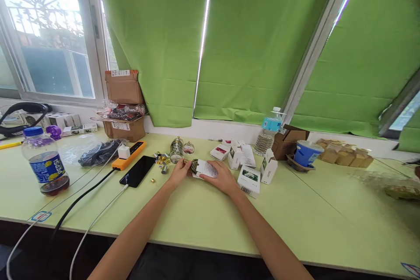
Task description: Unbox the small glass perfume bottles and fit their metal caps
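My right hand (223,178) is wrapped around a small white printed box (206,169). At the box's left end, my left hand (180,173) pinches a dark, gold-trimmed item (194,166), partly covered by the box and my fingers. Behind my left hand stands a shiny, patterned stack of round pieces (176,148). Beside it is a round, gold-rimmed piece (188,148) with a ring on top. Small gold and silver cylinders (160,157) lie to the left, one gold bit (152,180) apart from them.
Several white boxes, one with a green picture (250,179), sit right of my hands. Farther right are a water bottle (265,135), blue cup (306,153) and brown packets (344,153). Leftward lie a phone (138,171), orange power strip (129,156), cables and cola bottle (46,166).
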Demonstrator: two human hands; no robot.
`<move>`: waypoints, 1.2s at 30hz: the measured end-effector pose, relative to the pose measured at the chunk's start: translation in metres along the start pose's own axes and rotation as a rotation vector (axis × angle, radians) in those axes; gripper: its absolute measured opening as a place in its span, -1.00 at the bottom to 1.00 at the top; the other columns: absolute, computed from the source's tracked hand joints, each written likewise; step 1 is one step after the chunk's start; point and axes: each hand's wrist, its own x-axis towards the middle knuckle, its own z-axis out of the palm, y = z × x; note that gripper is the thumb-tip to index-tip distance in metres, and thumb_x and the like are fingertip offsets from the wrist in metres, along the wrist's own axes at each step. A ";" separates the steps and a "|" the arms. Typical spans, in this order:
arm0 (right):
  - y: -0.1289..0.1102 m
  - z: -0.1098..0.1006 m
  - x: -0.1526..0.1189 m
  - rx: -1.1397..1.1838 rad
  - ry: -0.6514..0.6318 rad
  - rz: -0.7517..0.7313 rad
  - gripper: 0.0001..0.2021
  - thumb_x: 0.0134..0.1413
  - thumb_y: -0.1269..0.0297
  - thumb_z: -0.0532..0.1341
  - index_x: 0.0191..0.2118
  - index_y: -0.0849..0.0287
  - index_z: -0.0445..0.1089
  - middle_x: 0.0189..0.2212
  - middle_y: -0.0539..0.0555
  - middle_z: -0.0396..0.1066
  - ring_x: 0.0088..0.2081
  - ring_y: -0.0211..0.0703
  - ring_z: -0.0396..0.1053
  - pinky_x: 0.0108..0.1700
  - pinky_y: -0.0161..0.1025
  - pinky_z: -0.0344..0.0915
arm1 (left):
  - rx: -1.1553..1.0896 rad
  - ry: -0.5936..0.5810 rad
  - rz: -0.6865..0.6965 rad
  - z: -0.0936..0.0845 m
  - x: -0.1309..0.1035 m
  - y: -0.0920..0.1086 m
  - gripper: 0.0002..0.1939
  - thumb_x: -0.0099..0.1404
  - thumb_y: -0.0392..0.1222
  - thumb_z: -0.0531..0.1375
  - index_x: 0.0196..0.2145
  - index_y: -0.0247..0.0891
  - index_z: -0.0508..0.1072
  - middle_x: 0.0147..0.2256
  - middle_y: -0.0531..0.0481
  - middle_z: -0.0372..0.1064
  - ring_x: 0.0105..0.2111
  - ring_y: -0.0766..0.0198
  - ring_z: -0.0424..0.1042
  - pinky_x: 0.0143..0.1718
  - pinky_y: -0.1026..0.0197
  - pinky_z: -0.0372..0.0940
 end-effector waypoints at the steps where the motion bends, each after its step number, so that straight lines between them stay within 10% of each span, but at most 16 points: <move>1: -0.001 0.000 0.000 -0.016 0.004 -0.010 -0.39 -0.05 -0.20 0.25 0.08 0.04 0.31 -0.07 0.13 0.38 -0.01 0.06 0.32 0.05 0.00 0.26 | -0.026 0.024 -0.012 0.003 -0.002 0.000 -0.56 0.19 0.18 0.19 -0.22 -0.25 0.26 -0.23 -0.09 0.46 -0.27 0.22 0.48 -0.27 0.16 0.41; 13: -0.009 0.004 -0.001 -0.144 0.023 -0.146 -0.40 0.00 -0.18 0.23 0.09 0.06 0.28 -0.12 0.16 0.37 -0.05 0.10 0.32 0.01 0.01 0.27 | -0.177 0.156 -0.167 0.013 -0.018 0.015 -0.42 -0.05 -0.02 0.43 -0.17 -0.23 0.25 -0.28 -0.09 0.48 -0.36 0.17 0.50 -0.34 0.05 0.49; 36: 0.016 -0.002 0.004 -0.053 -0.010 -0.038 -0.24 -0.07 -0.19 0.27 0.23 -0.04 0.10 -0.01 0.18 0.20 0.01 0.14 0.26 0.04 0.08 0.26 | -0.112 0.286 -0.009 0.007 -0.005 0.010 -0.34 -0.09 -0.05 0.44 -0.06 -0.22 0.30 -0.37 -0.01 0.39 -0.39 0.26 0.42 -0.51 0.33 0.30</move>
